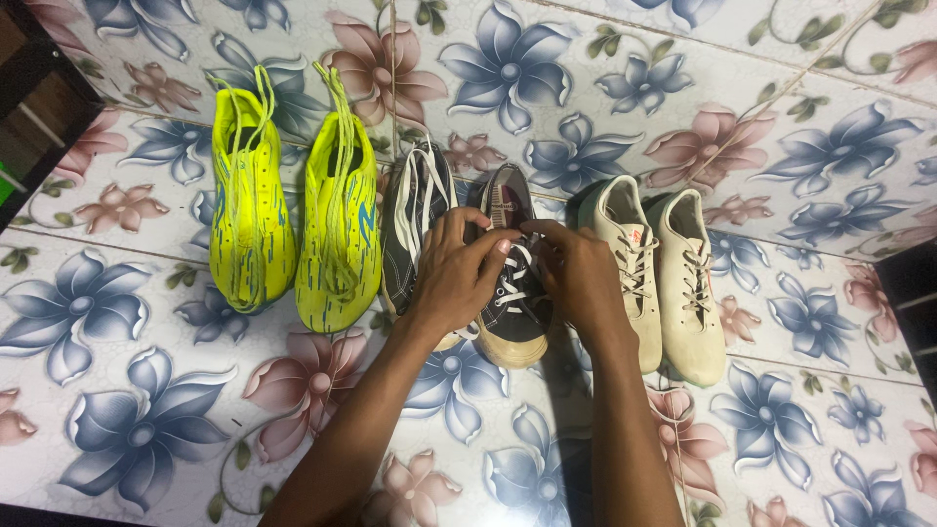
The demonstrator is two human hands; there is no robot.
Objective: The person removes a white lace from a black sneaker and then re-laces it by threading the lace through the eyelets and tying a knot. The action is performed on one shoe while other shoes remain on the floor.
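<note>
A dark grey canvas sneaker (515,322) with white laces and a pale rubber toe stands on the flowered tile floor, toe toward me. My left hand (451,278) and my right hand (578,273) meet over its tongue, fingers pinched on the white laces (511,265). Its partner, the other dark sneaker (415,220), lies just left, partly under my left hand, with loose white laces.
Two neon yellow boots (252,210) (339,229) stand to the left. A pair of cream sneakers (625,254) (691,293) stands to the right, close to my right wrist. Dark furniture edges show at top left (29,78) and at right (913,293).
</note>
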